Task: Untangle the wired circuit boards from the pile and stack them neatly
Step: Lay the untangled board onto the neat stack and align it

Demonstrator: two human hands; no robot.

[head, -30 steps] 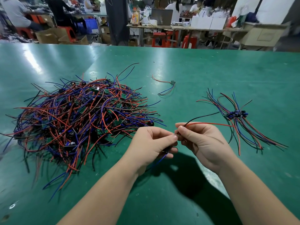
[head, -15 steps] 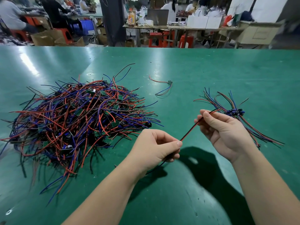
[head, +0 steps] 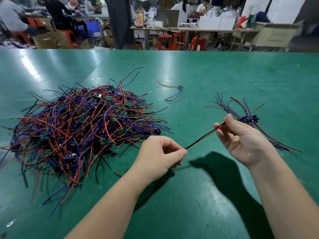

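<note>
Red and black wires [head: 204,135] now stretch straight between hands that touched before; left hand [head: 160,156] pinches one end, right hand [head: 241,140] the other, beside the stack [head: 248,119]; looks ready to add.

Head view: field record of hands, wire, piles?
left hand: pinches near end of red-and-black wire pair
right hand: pinches its far end
wire pair: stretched straight between hands, above green table
tangled pile of red, blue, black wires and green boards: left of hands
sorted bundle of wired boards: behind right hand
single wired board: apart, farther back
</note>
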